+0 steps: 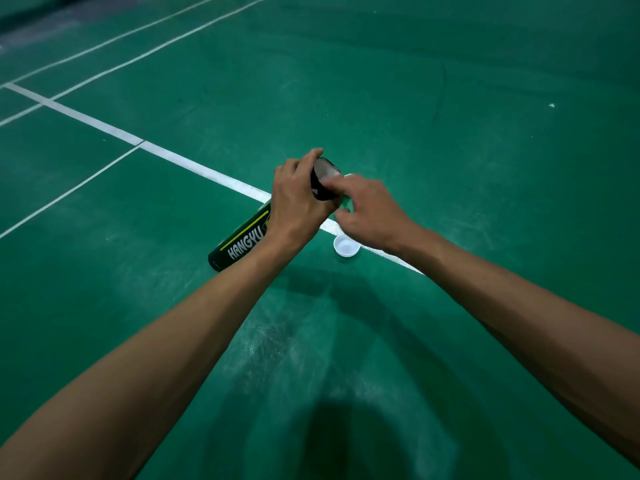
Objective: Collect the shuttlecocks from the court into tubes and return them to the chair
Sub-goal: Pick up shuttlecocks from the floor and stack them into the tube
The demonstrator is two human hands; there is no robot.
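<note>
The left hand point(298, 199) grips the tilted tube point(242, 242) near its open mouth — the right hand point(367, 211) curls at the rim, on what I cannot tell — white cap point(345, 245) lying nearby.

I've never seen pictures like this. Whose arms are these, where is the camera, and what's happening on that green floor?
There is no machine here. These are a person's two bare arms, filmed by one wide-angle camera worn on the head, looking forward and down. The left hand has its grip round a dark cardboard tube printed "HANGYU", tilted with its open mouth upward. The right hand is at that mouth. Something pale is half hidden under its fingers, and I cannot tell what it is. On the green court floor, close to one of the white painted lines, a small round white plastic cap lies open side up.
</note>
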